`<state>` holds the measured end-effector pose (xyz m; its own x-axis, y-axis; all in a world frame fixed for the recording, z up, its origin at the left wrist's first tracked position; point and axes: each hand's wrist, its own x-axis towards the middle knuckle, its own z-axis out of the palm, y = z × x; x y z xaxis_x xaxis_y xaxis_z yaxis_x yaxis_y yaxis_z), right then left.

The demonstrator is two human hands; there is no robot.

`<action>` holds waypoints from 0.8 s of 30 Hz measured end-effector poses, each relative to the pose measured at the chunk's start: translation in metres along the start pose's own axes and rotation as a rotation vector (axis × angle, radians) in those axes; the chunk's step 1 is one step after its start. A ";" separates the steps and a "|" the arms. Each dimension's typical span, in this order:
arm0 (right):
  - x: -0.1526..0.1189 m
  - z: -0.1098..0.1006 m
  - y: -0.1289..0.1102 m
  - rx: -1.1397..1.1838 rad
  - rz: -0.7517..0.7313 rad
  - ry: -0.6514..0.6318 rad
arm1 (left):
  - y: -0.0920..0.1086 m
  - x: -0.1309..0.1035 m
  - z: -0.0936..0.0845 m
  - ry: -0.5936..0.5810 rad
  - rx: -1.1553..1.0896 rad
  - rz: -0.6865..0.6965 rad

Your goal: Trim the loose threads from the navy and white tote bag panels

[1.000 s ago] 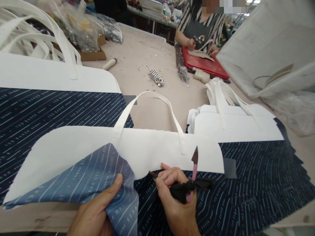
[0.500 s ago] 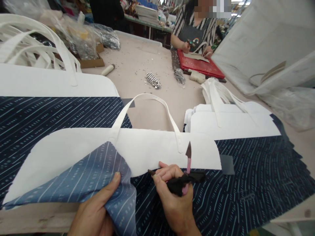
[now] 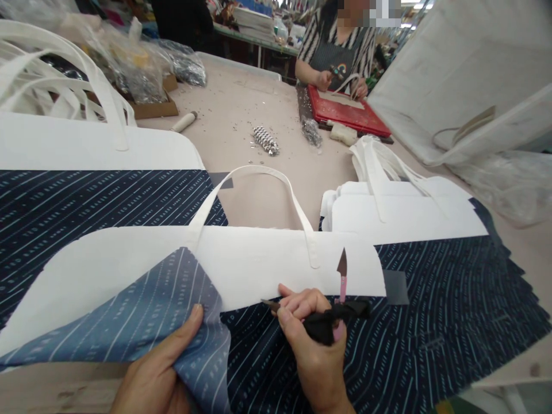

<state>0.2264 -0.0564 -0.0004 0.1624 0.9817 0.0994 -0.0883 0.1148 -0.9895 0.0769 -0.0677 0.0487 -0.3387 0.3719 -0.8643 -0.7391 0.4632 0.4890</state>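
Note:
A white bag panel [image 3: 259, 259] with a looped white handle [image 3: 259, 169] lies in front of me, with striped navy fabric [image 3: 263, 356] along its lower edge. My left hand [image 3: 159, 368] grips a folded-back flap of the fabric [image 3: 172, 310], its paler side up and my thumb on top. In my right hand [image 3: 310, 339] are a dark pointed tool [image 3: 271, 305], its tip at the seam between white and navy, and pink-handled snips [image 3: 342, 276] wrapped in black cloth, blade upward.
Stacked panels with white handles lie at left [image 3: 95, 138] and right [image 3: 401, 213]. A beaded roll [image 3: 266, 141] sits mid-table. Across it, a person's hands [image 3: 325, 80] work over a red board [image 3: 349, 112]. Plastic-wrapped items [image 3: 181, 63] stand back left.
My right hand has moved slightly right with the tools, and the dark tip has shifted a little right. My left hand and the flap sit slightly further left.

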 end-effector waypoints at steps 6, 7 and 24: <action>0.001 0.002 -0.001 -0.049 -0.020 0.005 | -0.002 0.004 -0.004 -0.027 -0.065 -0.018; 0.001 0.002 -0.001 -0.055 -0.024 0.006 | -0.003 0.005 -0.005 -0.029 -0.073 -0.016; -0.001 0.006 -0.002 -0.156 -0.077 -0.028 | 0.001 -0.004 -0.005 0.010 0.031 -0.086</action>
<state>0.2206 -0.0564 0.0017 0.1354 0.9750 0.1761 0.0774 0.1668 -0.9830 0.0752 -0.0725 0.0520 -0.2809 0.3217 -0.9042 -0.7473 0.5179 0.4164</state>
